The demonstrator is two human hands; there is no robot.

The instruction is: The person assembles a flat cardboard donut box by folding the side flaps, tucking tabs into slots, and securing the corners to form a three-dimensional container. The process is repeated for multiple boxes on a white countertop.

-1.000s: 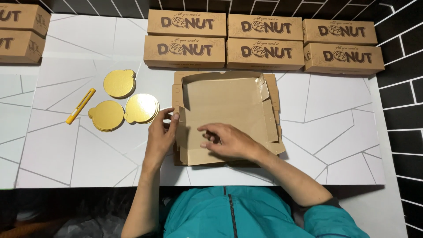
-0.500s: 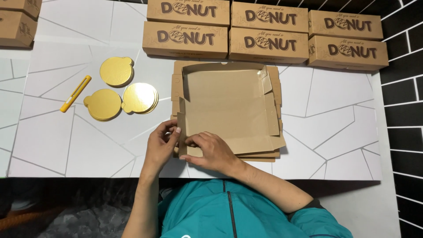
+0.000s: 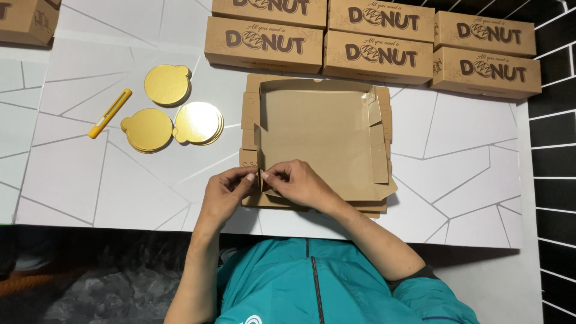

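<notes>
Right hand [image 3: 300, 183] slid left, both hands pinching brown half-folded cardboard box [image 3: 318, 138] corner flap

Bright, even light falls from overhead on the white table [image 3: 120, 180], so shadows are short and soft, the plainest a thin one under the open box [image 3: 318, 138]. The gold discs [image 3: 198, 123] throw a mild glare. The picture is sharp throughout; lines bow slightly towards the edges, and the floor below the table is dim.
</notes>
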